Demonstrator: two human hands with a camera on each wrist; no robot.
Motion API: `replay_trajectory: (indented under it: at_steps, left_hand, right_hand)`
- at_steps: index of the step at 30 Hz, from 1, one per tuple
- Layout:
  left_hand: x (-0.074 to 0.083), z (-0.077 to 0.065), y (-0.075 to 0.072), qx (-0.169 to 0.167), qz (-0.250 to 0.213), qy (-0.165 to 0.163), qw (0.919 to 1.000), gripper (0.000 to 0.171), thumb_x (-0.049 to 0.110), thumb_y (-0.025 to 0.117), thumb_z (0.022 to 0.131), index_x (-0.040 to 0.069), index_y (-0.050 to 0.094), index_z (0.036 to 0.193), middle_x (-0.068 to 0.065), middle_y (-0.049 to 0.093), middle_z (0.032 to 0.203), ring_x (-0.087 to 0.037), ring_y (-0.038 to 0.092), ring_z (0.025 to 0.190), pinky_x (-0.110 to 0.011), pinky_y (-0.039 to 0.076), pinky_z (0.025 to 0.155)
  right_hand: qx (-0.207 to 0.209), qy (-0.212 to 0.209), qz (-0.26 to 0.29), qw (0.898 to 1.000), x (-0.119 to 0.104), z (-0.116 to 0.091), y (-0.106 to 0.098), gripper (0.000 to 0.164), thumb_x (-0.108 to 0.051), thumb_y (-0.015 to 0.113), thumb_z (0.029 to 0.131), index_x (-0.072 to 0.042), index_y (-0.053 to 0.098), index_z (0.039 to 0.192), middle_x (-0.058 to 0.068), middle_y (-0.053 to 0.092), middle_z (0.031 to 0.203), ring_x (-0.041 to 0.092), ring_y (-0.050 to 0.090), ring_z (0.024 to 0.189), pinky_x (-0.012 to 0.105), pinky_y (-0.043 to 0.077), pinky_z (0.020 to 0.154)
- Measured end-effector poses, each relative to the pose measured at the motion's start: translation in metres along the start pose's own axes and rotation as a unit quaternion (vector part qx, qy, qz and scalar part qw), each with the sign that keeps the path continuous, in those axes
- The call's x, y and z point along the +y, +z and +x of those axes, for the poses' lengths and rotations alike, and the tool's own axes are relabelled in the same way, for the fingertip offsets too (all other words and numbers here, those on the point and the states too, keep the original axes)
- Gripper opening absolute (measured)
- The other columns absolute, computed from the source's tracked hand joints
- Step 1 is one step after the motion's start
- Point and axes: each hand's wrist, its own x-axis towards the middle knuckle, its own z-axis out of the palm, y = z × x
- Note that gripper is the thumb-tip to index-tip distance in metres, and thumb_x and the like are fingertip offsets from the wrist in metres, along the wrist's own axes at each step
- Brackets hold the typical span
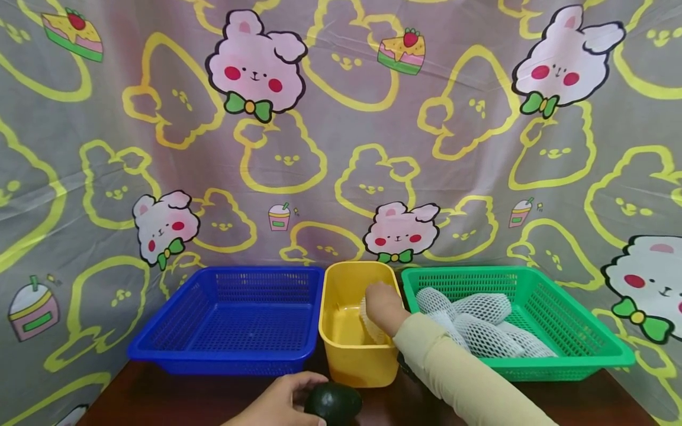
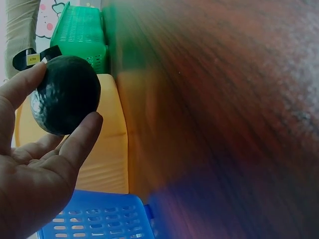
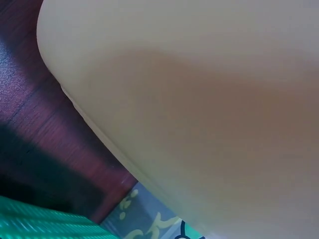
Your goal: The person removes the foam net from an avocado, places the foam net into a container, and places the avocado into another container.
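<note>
A dark green avocado [image 1: 333, 403] is held by my left hand [image 1: 285, 402] in front of the yellow bin [image 1: 362, 367]. In the left wrist view the thumb and fingers grip the avocado [image 2: 67, 94] around its sides. My right hand [image 1: 385, 305] reaches down inside the yellow bin, its fingers curled at a white foam net sleeve [image 1: 367, 322]. The fingertips are hidden behind the hand. A pale, blurred surface fills most of the right wrist view, so the right hand does not show there.
A blue basket [image 1: 224, 358] stands left of the bin. To its right, a green basket [image 1: 575, 361] holds several white foam net sleeves [image 1: 482, 307]. All three stand on a dark wooden table [image 1: 128, 393] before a patterned curtain [image 1: 330, 148].
</note>
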Motion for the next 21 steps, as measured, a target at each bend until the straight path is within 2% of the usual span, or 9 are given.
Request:
replay_trajectory:
  at_steps: [9, 15, 21]
  left_hand:
    - [0.0011, -0.0001, -0.0002, -0.001, 0.002, 0.0, 1.0, 0.05, 0.007, 0.077, 0.078, -0.001, 0.059, 0.124, -0.006, 0.064, 0.104, -0.019, 0.063, 0.091, -0.03, 0.054, 0.076]
    - [0.001, -0.0006, -0.0004, -0.002, 0.009, 0.009, 0.9999, 0.05, 0.008, 0.077, 0.079, -0.002, 0.059, 0.124, -0.006, 0.064, 0.104, -0.018, 0.063, 0.091, -0.028, 0.054, 0.076]
    - [0.0, -0.0003, -0.0006, 0.0, 0.003, 0.003, 1.0, 0.05, 0.006, 0.076, 0.079, -0.001, 0.059, 0.125, -0.006, 0.064, 0.105, -0.019, 0.064, 0.091, -0.031, 0.054, 0.076]
  right_hand:
    - [-0.009, -0.013, -0.018, 1.0, -0.0001, -0.0024, -0.0003, 0.006, -0.003, 0.06, 0.09, -0.001, 0.064, 0.085, 0.012, 0.061, 0.083, 0.027, 0.061, 0.078, 0.042, 0.055, 0.076]
    - [-0.013, -0.013, -0.029, 0.999, -0.0016, -0.0032, -0.0014, 0.009, -0.004, 0.062, 0.088, -0.003, 0.063, 0.079, 0.009, 0.059, 0.077, 0.025, 0.06, 0.073, 0.04, 0.055, 0.073]
    - [-0.018, -0.009, -0.028, 0.999, -0.0029, -0.0046, -0.0071, 0.01, -0.004, 0.063, 0.087, -0.003, 0.062, 0.077, 0.009, 0.057, 0.075, 0.023, 0.058, 0.07, 0.039, 0.055, 0.07]
